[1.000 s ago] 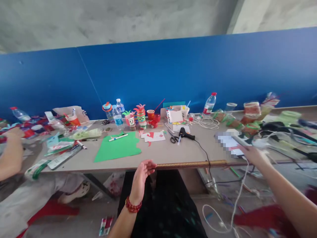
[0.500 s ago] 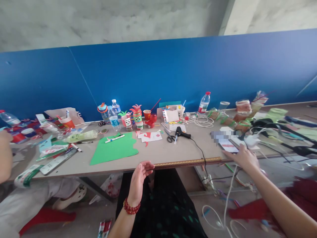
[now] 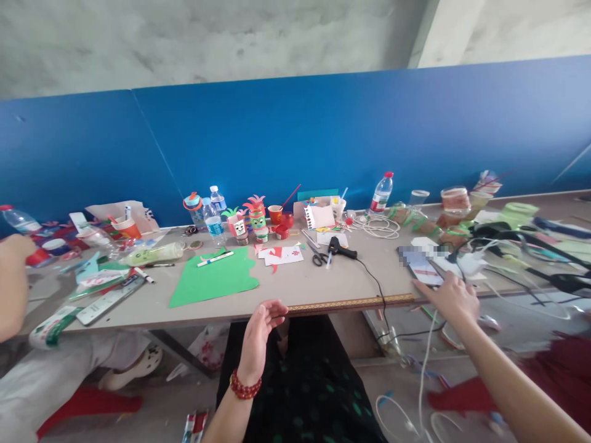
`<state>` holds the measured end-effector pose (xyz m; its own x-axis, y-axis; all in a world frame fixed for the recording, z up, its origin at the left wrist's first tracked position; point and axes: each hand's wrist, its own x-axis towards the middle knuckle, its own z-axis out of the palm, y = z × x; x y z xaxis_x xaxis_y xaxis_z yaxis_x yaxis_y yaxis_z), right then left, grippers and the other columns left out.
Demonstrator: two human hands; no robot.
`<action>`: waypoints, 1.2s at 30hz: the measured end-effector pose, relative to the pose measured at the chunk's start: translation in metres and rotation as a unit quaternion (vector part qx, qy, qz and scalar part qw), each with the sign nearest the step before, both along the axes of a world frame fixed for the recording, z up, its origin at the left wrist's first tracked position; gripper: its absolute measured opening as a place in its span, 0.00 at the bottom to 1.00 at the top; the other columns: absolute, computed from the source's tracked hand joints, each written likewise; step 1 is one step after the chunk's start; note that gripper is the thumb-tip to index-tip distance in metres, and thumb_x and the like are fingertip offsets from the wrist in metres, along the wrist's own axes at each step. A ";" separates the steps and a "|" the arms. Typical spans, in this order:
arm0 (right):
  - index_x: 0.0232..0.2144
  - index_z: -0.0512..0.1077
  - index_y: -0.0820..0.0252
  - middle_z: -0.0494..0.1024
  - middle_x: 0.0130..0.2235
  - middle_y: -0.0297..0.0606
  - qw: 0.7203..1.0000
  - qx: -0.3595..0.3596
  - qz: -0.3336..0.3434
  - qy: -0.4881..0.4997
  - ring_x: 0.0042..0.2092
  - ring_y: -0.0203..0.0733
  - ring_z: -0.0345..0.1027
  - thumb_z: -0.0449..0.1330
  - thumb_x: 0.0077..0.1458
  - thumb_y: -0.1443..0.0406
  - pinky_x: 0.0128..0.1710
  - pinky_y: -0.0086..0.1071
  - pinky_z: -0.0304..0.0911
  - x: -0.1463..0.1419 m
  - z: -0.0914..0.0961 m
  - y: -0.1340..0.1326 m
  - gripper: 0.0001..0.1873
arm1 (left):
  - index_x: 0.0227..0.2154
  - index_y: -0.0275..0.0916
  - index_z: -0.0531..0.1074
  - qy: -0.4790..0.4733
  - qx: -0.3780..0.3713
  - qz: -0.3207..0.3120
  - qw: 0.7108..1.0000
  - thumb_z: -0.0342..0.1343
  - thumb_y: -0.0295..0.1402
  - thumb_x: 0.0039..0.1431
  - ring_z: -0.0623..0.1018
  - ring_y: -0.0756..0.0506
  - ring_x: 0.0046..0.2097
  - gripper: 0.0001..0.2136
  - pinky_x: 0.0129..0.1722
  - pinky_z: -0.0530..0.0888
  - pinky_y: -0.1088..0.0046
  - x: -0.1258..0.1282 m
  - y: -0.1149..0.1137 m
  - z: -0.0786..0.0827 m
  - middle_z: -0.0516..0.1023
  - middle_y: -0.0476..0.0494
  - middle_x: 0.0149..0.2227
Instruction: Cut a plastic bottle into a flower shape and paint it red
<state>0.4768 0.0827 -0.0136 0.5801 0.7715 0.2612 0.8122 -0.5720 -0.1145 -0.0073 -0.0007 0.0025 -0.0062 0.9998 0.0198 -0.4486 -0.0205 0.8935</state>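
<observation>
Hovering near the green sheet (image 3: 217, 283), the left hand (image 3: 260, 332) curves slightly.

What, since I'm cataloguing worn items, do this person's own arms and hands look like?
The left hand is ungloved, with a red beaded bracelet of more than one strand around its wrist. The right hand is ungloved too, and no bracelet shows there. No sleeve is visible on either side.
</observation>
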 end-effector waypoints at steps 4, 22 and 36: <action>0.59 0.59 0.73 0.74 0.52 0.65 1.000 0.013 -0.011 -0.007 0.55 0.64 0.64 0.49 0.60 0.41 0.51 0.42 0.54 -0.005 -0.001 -0.002 0.42 | 0.46 0.34 0.75 0.002 0.000 -0.002 1.000 0.52 0.50 0.64 0.78 0.36 0.51 0.23 0.53 0.72 0.55 0.001 0.000 -0.001 0.80 0.32 0.47; 0.60 0.64 0.66 0.69 0.60 0.58 0.839 0.191 0.508 0.039 0.63 0.60 0.59 0.51 0.65 0.56 0.63 0.57 0.52 -0.207 0.043 0.034 0.27 | 0.47 0.37 0.76 0.099 0.020 0.062 0.993 0.55 0.47 0.64 0.78 0.39 0.51 0.19 0.51 0.74 0.61 -0.024 0.039 0.001 0.81 0.37 0.46; 0.53 0.72 0.61 0.77 0.53 0.51 0.788 0.112 0.602 0.063 0.54 0.56 0.70 0.60 0.59 0.66 0.55 0.51 0.68 -0.300 0.019 0.102 0.19 | 0.49 0.47 0.77 0.547 0.240 0.024 0.801 0.53 0.39 0.65 0.77 0.36 0.55 0.13 0.58 0.71 0.54 -0.065 0.125 0.006 0.80 0.38 0.52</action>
